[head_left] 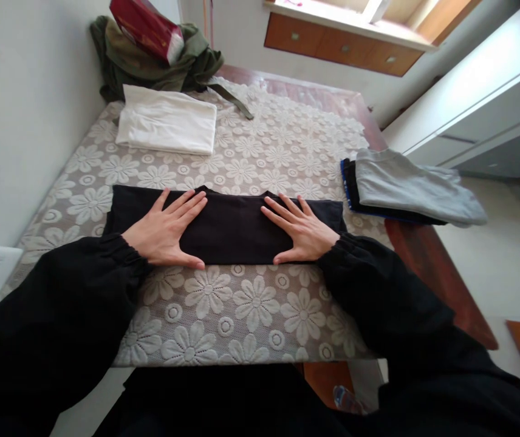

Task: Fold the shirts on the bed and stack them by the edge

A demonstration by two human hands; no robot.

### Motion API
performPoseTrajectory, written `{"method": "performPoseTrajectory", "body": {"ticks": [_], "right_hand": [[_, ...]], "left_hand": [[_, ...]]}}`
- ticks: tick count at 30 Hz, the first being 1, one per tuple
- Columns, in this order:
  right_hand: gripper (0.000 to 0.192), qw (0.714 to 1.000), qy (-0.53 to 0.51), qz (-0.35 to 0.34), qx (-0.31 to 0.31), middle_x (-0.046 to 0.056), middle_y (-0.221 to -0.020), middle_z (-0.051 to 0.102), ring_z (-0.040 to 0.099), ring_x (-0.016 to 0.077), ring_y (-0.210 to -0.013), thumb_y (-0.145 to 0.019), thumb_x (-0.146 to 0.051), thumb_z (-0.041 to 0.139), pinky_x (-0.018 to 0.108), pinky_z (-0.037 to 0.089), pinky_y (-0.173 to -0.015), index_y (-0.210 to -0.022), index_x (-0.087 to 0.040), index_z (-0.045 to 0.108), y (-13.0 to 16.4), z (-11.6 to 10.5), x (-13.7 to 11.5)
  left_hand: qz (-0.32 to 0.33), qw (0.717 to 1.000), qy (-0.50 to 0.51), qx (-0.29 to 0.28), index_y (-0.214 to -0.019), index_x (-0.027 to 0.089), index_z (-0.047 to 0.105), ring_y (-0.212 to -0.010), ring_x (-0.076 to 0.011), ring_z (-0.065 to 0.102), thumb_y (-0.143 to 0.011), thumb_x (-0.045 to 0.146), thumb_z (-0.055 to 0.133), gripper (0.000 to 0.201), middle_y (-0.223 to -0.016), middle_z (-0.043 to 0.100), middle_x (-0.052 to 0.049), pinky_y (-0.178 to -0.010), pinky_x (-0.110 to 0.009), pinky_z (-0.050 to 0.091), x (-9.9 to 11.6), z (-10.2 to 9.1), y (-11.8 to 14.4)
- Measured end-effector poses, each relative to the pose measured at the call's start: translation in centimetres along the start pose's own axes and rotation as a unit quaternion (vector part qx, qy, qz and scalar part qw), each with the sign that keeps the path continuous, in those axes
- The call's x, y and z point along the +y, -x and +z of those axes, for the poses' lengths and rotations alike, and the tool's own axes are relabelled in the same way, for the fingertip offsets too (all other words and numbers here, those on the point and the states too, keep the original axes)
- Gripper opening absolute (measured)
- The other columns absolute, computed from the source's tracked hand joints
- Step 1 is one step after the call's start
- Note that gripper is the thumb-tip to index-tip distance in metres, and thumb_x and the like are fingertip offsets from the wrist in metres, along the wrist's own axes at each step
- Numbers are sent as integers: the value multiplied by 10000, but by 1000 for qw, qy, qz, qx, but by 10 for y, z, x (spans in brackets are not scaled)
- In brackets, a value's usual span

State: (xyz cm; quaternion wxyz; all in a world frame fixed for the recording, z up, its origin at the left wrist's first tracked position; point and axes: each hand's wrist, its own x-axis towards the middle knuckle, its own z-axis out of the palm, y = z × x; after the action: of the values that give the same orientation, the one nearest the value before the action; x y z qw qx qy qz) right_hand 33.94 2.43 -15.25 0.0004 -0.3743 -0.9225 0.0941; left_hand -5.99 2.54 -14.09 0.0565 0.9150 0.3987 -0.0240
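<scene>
A black garment (237,227), folded into a long flat strip, lies crosswise on the table in front of me. On its left part rests my left hand (164,230), palm down, the fingers spread and pointing away from me. My right hand (300,232) lies flat on the right part of the cloth, fingers likewise apart. Both thumbs stretch inward along the near edge of the fabric. At the far edge, a bit of the garment's outline peaks up between the hands. Neither hand grips anything.
A lace tablecloth (255,303) covers the wooden table (437,273). Folded white cloth (169,121) lies back left, before an olive-green bag (150,64) bearing a red packet (148,27). A stack topped by a grey garment (410,185) overhangs the right edge. A wall borders the left.
</scene>
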Motion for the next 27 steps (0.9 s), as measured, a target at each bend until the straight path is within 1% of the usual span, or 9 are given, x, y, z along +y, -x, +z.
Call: {"method": "performPoseTrajectory", "body": {"ticks": [5,8,12,16,19,21,23,25,27], "right_hand": [[1310,999,28,31,7,111,-1841,143,139,487,-1678,-830,-972,608,749,116,-1326,-1794,-298,31,55,0,39],[1255,998,38,47,14,94,-1850,107,143,485,-1678,-874,-929,603,735,116,-1327,-1791,-318,1,77,2,56],[1241,998,38,47,27,87,-1855,79,152,485,-1677,-878,-908,621,727,109,-1330,-1793,-328,16,84,7,64],[1252,998,35,50,30,94,-1852,102,155,478,-1678,-867,-902,642,720,123,-1332,-1794,-330,25,82,9,64],[1233,998,27,63,15,96,-1849,126,154,482,-1677,-871,-867,670,733,111,-1329,-1794,-335,50,82,5,62],[1200,997,20,78,8,104,-1842,168,163,498,-1670,-878,-839,689,775,69,-1314,-1793,-345,91,81,-2,55],[1147,996,7,85,17,106,-1829,231,178,512,-1662,-887,-803,713,809,36,-1299,-1788,-354,163,75,-12,42],[1050,997,-20,68,44,97,-1810,302,223,498,-1657,-910,-740,738,796,86,-1311,-1768,-357,268,63,-23,22],[897,994,-66,32,77,93,-1762,414,354,447,-1622,-959,-644,740,729,257,-1313,-1727,-353,382,47,-31,-1]], "left_hand": [[-51,999,5,16,-1780,164,53,-1680,-423,226,-776,1000,539,1394,-1813,237,-190,-1373,-610,-36,-38,2,42],[-91,995,12,29,-1774,144,106,-1673,-437,235,-771,981,558,1383,-1807,255,-203,-1375,-619,10,-51,3,58],[-103,994,28,32,-1770,147,146,-1670,-439,242,-750,972,596,1387,-1810,254,-199,-1377,-620,77,-57,4,64],[-107,993,50,29,-1764,155,178,-1678,-418,232,-748,986,562,1369,-1812,256,-189,-1383,-596,67,-56,5,61],[-161,985,60,32,-1750,91,191,-1688,-415,196,-810,955,476,1308,-1811,243,-212,-1383,-593,33,-52,2,62],[-255,964,58,40,-1731,2,168,-1693,-435,154,-886,890,409,1249,-1812,193,-259,-1378,-604,58,-47,-3,67],[-353,933,49,46,-1690,-89,179,-1685,-464,154,-929,843,381,1220,-1792,181,-323,-1368,-606,141,-38,-10,75],[-403,913,40,37,-1623,-82,346,-1648,-479,259,-948,829,375,1135,-1747,292,-341,-1341,-607,245,-28,-19,82],[-416,908,38,19,-1496,17,536,-1541,-482,440,-959,819,385,977,-1655,466,-304,-1283,-631,350,-17,-27,87]]}}
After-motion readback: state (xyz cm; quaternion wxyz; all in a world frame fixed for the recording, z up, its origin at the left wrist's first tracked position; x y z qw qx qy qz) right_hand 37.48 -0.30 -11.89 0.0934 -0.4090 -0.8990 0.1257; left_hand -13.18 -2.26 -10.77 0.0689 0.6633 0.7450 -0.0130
